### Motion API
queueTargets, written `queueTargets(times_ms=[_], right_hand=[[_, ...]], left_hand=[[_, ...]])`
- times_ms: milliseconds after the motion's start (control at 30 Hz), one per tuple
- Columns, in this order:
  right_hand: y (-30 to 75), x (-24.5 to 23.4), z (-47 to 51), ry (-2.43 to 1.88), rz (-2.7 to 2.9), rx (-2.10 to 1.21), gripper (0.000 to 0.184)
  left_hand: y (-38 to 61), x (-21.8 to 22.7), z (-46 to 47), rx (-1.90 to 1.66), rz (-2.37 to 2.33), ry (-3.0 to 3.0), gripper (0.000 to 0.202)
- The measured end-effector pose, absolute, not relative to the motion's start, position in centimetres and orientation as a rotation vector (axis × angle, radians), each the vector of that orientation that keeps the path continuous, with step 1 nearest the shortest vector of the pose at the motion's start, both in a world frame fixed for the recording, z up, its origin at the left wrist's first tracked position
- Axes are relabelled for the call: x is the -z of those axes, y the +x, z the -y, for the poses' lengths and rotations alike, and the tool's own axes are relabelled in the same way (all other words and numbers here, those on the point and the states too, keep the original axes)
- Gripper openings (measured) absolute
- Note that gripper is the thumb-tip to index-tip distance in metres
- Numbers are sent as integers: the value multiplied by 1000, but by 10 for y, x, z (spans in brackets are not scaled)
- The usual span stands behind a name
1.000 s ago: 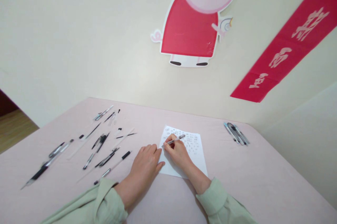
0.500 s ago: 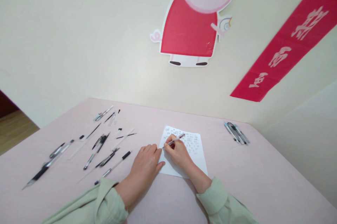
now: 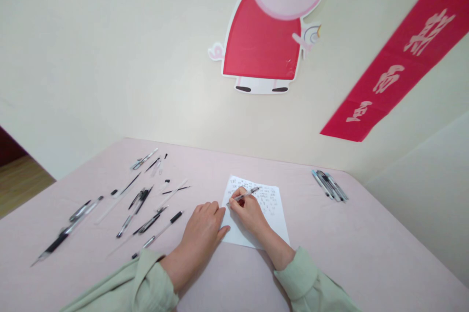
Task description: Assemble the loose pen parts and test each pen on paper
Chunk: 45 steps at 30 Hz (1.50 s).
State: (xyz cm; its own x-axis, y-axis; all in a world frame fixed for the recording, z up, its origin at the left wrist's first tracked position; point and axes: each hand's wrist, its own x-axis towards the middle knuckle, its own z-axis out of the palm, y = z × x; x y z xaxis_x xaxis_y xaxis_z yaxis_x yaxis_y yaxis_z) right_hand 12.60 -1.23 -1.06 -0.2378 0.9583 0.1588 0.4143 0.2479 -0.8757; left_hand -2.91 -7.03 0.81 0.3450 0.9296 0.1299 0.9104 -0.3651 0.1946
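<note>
Pen (image 3: pixel 254 189), tip indistinct, pinched in right fingers (image 3: pixel 238 193); left fingers (image 3: pixel 219 214) unclenched, undersides hidden.

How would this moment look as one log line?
right hand: holds pen over paper | left hand: at paper's left edge | other pens: on table, both sides

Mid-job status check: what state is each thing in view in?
Paper: flat, partly written on
Held pen: tilted, contact with the paper unclear
Right hand: closed on the held pen
Left hand: palm down at the paper's left edge
Left-side pens and parts: scattered, some disassembled
Right-side pens: grouped side by side
Cartoon figure: on the wall
Red banner: on the wall
</note>
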Motion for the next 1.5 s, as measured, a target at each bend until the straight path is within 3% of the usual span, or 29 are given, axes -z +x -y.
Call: queueTargets(times_ms=[1500], right_hand=[[128,8,12,-1294,1801,-973,4]], left_hand=[[-30,-9,71,-289,-1717,2458,22]])
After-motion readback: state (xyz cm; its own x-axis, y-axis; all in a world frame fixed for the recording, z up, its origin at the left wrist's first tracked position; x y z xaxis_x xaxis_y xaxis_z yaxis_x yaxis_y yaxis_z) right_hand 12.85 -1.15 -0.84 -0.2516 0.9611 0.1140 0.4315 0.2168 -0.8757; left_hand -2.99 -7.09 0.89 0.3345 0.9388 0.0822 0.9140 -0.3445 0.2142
